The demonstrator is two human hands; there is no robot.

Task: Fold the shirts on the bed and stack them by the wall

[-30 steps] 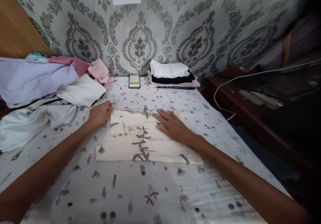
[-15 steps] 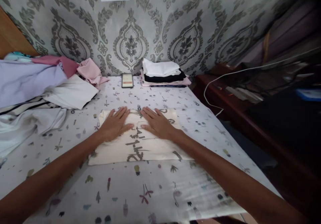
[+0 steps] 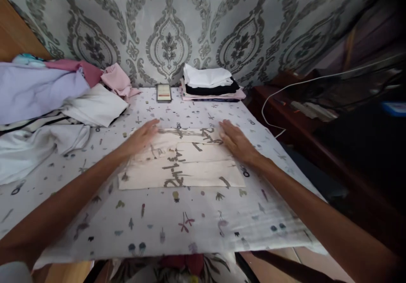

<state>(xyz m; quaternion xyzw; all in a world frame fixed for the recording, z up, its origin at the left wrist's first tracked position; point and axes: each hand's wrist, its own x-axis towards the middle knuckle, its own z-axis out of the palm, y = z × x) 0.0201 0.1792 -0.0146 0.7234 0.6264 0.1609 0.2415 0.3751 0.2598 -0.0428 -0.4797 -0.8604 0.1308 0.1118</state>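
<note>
Head view. We have the cream garment (image 3: pixel 203 171) lying folded flat near the middle of the cloth-covered tabletop (image 3: pixel 203 207), its dark lettering running across the folds and its near edge almost straight.

Our left hand (image 3: pixel 141 137) is at the upper left of the garment, blurred; fingers extended inward, but we cannot tell whether they pinch any fabric. Our right hand (image 3: pixel 237 141) is at the upper right corner, fingers close together and reaching forward, the tips beside the lettered upper band. We see no cloth clenched in that palm; whether the tips press on the fabric, we cannot tell.

Beyond the hands, a small device (image 3: pixel 163 93) with a lit screen sits near the patterned wall covering (image 3: pixel 169 46). Just right of it, a folded stack (image 3: pixel 211 80): white on top, black under, pale and pink layers below. Off to the left, a loose heap of clothes (image 3: pixel 41 90), lilac, rose, pink and white, well apart from the stack.

At right, past the tabletop's edge, we note dark red furniture (image 3: pixel 272 109) and a thin white cable (image 3: pixel 336 75) looping down toward the cloth.
</note>
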